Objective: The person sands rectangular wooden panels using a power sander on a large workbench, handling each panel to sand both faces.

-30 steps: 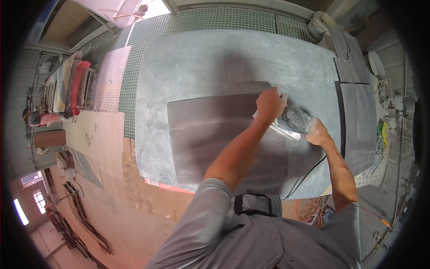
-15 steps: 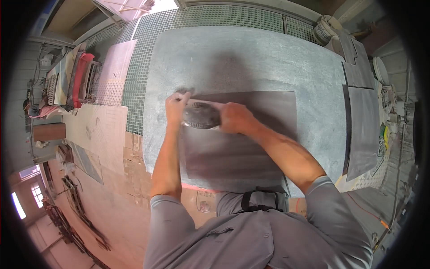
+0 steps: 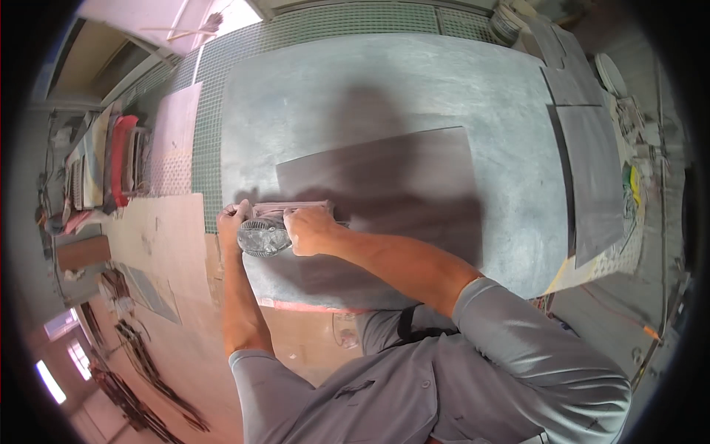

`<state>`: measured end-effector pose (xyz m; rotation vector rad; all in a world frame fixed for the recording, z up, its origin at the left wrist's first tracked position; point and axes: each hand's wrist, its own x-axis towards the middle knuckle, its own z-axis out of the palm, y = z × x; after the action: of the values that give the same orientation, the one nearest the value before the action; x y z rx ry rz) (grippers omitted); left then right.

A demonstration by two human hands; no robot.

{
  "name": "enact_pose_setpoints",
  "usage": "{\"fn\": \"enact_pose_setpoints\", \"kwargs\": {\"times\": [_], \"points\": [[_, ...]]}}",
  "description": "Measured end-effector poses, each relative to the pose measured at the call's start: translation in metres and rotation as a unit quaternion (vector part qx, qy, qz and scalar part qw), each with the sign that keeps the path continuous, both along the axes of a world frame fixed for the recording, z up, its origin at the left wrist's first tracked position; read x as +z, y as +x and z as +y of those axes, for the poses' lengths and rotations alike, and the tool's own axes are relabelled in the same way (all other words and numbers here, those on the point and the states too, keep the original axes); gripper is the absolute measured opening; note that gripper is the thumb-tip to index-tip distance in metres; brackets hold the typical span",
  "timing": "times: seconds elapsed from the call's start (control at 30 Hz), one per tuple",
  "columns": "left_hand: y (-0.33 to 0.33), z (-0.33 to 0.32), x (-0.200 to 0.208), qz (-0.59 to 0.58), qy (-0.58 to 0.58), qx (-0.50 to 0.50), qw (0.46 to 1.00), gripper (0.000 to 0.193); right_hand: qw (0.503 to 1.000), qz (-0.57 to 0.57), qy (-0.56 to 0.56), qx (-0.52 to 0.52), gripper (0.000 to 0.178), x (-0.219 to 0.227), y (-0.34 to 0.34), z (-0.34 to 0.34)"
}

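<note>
A large dark grey tile [image 3: 392, 185] lies flat on a dusty grey worktable [image 3: 384, 81]. At the tile's near left corner I hold a dust-covered hand power tool [image 3: 264, 237] with a round guard. My left hand [image 3: 233, 220] grips its left end. My right hand [image 3: 310, 229] is closed over its body from the right. Part of the tool is hidden under my right hand.
More grey tiles [image 3: 592, 170] lie stacked at the table's right end, with round discs [image 3: 610, 74] beyond them. Green mesh matting [image 3: 200, 140] runs along the table's left and far sides. A red rack [image 3: 122, 159] stands at the left.
The tool and both hands have travelled from the tile's far right side to its near left corner over the last second.
</note>
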<state>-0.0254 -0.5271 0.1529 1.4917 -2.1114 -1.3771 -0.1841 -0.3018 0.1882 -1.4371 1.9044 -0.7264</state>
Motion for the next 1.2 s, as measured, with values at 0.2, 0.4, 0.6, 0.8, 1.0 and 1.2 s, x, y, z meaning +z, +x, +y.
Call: {"fn": "enact_pose_setpoints", "kwargs": {"times": [0.2,0.4,0.6,0.8,1.0,1.2], "points": [[-0.135,0.074,0.023,0.034,-0.067,-0.103,0.992,0.034,0.995,0.002,0.007,-0.098,0.043,0.008,-0.083,0.082],[-0.278,0.19,0.003,0.055,-0.101,-0.243,0.963,0.026,0.968,-0.085,0.081,-0.22,0.078,0.033,-0.169,0.214],[-0.358,0.338,0.002,0.036,-0.137,-0.259,0.955,0.029,0.963,0.032,0.134,-0.231,0.036,0.026,-0.228,0.353],[-0.341,0.363,0.01,0.037,-0.082,-0.244,0.966,0.029,0.948,0.019,0.181,-0.261,0.033,0.041,-0.216,0.36],[-0.239,0.244,0.004,0.031,-0.091,-0.179,0.979,0.033,0.967,0.028,0.171,-0.185,0.061,0.048,-0.149,0.244],[-0.092,0.144,0.018,0.085,-0.052,-0.04,0.994,0.023,0.995,0.039,0.055,-0.067,0.069,0.015,-0.056,0.133]]}}
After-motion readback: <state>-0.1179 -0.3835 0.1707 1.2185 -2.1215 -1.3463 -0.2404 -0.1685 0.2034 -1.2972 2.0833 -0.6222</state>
